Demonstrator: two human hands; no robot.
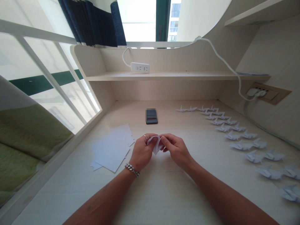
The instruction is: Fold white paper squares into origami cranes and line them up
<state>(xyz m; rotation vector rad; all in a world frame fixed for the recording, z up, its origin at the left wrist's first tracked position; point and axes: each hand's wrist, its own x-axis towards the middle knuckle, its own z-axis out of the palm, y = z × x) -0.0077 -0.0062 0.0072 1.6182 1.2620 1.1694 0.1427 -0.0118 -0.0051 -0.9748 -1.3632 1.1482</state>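
Observation:
A small folded piece of white paper is held between my two hands, a little above the middle of the desk. My left hand pinches its left side, with the thumb laid over the paper. On the other side, the thumb and fingers of my right hand grip the paper's right edge. Some of the fingers behind the paper are hidden. To the left of my left hand lies a loose stack of white paper sheets. Folded paper cranes stand in a double row to the right.
A dark phone-like device lies beyond my hands. A white power strip sits on the back shelf. Its cable runs to a wall socket at right. A white railing borders the left side.

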